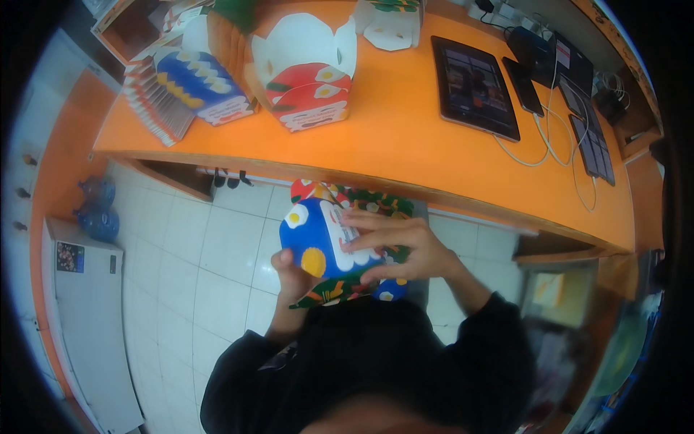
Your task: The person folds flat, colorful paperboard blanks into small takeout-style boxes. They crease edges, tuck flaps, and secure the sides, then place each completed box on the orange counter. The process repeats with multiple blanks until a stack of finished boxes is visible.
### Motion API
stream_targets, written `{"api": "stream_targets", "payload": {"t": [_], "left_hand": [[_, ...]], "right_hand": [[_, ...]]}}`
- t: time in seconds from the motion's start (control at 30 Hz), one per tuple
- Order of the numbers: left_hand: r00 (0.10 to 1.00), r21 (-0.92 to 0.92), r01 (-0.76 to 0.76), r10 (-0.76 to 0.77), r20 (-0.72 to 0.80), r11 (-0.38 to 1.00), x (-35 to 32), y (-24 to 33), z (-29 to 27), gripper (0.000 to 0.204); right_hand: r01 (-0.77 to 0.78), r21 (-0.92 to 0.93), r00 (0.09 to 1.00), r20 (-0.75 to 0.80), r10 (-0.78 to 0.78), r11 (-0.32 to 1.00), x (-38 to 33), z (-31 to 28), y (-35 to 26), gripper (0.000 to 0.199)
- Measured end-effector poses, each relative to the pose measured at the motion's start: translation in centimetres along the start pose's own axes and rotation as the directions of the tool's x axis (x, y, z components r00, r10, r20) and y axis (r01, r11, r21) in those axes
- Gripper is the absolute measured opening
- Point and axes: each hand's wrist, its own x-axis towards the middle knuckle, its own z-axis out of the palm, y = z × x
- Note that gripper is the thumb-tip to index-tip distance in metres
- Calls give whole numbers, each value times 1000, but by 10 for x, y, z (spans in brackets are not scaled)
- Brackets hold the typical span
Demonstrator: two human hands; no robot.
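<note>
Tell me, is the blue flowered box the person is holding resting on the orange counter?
No, both hands, left hand and right hand, hold the blue box in the air over the tiled floor, in front of the orange counter.

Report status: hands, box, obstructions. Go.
Left hand grips colourful flat box from below. Right hand pressed on its white flap. Held above floor, in front of orange counter. Nothing in between.
</note>
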Motion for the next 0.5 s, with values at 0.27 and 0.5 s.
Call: {"api": "stream_targets", "payload": {"t": [0.27, 0.5], "left_hand": [[912, -21, -171, 167, 375, 985, -43, 18, 1, 62], [934, 473, -58, -120, 338, 879, -33, 34, 34, 71]], "right_hand": [[-14, 359, 981, 187, -58, 933, 6, 3, 1, 125], [2, 221, 999, -39, 6, 975, 16, 6, -7, 113]]}}
